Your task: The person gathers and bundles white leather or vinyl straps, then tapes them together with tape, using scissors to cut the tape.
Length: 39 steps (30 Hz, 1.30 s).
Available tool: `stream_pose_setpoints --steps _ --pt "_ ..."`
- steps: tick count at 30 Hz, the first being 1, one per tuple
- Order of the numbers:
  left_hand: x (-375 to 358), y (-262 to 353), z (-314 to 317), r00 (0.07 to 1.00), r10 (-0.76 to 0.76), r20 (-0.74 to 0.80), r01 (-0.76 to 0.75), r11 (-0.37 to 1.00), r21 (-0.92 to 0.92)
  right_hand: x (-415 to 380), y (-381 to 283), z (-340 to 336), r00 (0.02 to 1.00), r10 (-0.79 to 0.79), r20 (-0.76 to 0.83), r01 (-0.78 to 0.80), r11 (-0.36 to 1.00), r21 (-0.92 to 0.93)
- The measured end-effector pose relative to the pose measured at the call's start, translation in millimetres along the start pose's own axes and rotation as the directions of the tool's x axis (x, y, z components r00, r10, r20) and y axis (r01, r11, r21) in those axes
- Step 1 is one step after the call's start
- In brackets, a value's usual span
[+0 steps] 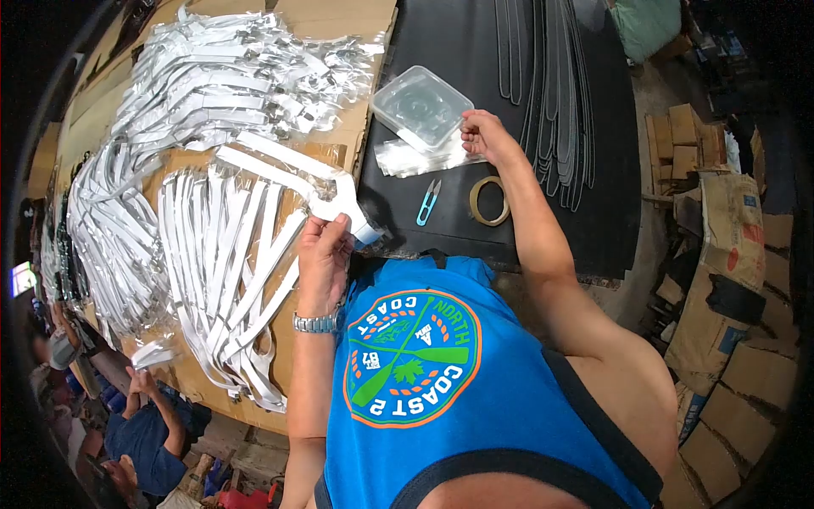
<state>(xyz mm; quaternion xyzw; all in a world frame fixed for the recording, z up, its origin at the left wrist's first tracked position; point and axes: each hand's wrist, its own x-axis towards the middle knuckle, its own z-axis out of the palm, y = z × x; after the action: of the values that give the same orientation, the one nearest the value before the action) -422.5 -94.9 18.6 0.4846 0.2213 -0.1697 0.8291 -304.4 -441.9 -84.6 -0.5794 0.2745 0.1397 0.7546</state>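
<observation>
My left hand (326, 248) is closed around a folded white strap (335, 204), whose lengths reach up and left over the pile. A bluish end of it shows beside my fingers. My right hand (483, 137) has its fingers pinched together at the right end of a stack of clear plastic bags (415, 159); the exact grip is partly hidden. On that stack sits a clear plastic container (421, 106). Below lie blue thread snips (429, 204) and a roll of tape (489, 202) on the black table surface (458, 34).
White straps in clear sleeves (220, 85) are heaped on the cardboard-covered left side, with more white straps (220, 271) fanned out nearer. Black stitched straps (555, 102) lie at the right. Another person (153, 433) works at lower left. Cardboard boxes (721, 254) stand at right.
</observation>
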Motion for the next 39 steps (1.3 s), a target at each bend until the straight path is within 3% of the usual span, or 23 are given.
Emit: stream_pose_setpoints --steps 12,15,22,24,27,30,32,34,39 --pt "2.6 -0.9 -3.8 0.999 -0.023 0.022 0.023 1.0 0.011 -15.8 -8.1 3.6 1.0 -0.02 -0.012 0.017 0.971 -0.238" --pt "3.2 -1.7 -5.2 0.999 -0.035 0.022 0.034 0.999 0.012 -6.6 -6.5 -6.1 0.999 0.026 0.034 -0.018 0.979 -0.202" --pt "-1.5 5.1 -5.2 0.999 -0.047 0.023 0.047 0.999 0.023 -61.2 -41.2 25.6 0.99 -0.091 0.105 0.113 0.966 -0.231" --pt "-3.0 7.5 -7.0 0.998 -0.063 0.009 0.063 0.998 -0.007 -74.8 -49.9 40.0 0.969 -0.137 0.205 0.19 0.945 -0.266" --pt "-3.8 11.4 -6.3 0.997 -0.072 0.028 0.073 0.997 -0.02 -112.9 -70.5 77.1 0.836 -0.167 0.523 0.355 0.891 -0.283" --pt "-7.6 17.9 -5.4 0.991 -0.083 0.102 0.084 0.996 -0.009 -151.8 -81.8 122.8 0.72 -0.015 0.694 0.361 0.862 -0.356" --pt "-7.5 17.9 -9.7 0.991 -0.083 0.109 0.078 0.996 0.049 -150.8 -72.8 143.8 0.56 0.017 0.829 0.427 0.851 -0.305" --pt "-8.7 18.4 -14.7 0.99 -0.092 0.108 0.081 0.992 0.1 -148.5 -66.0 162.1 0.509 0.057 0.859 0.433 0.845 -0.313" --pt "-15.1 19.7 -18.0 0.993 -0.074 0.093 0.071 0.997 0.031 -126.6 -55.6 188.0 0.395 0.208 0.895 0.483 0.781 -0.395"
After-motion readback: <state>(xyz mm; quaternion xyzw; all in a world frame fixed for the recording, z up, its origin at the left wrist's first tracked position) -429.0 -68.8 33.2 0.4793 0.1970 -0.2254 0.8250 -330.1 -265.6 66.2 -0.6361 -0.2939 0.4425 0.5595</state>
